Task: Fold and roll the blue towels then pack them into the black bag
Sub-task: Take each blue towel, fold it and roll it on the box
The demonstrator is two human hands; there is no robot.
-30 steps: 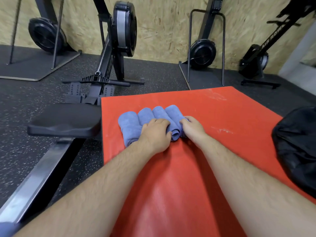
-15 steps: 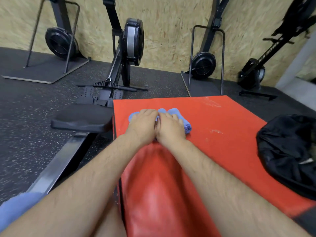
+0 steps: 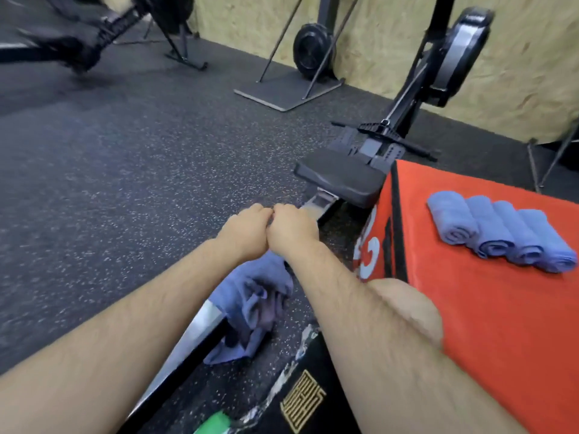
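Both hands have left the row of four rolled blue towels (image 3: pixel 498 233), and the view has swung left off the red padded plyo box (image 3: pixel 501 324). The rolls lie side by side, touching, on the box top, parked there presumably until packing. The left hand (image 3: pixel 247 228) and right hand (image 3: pixel 291 227) meet knuckle to knuckle over the speckled black rubber floor (image 3: pixel 125 183). Their fingers curl away from the camera, so I can't tell whether they pinch anything. Just below the wrists a crumpled, unfolded blue towel (image 3: pixel 253 296) is draped over the grey metal rower rail (image 3: pixel 188 333). It's likely the next one to fold. The black bag is out of view.
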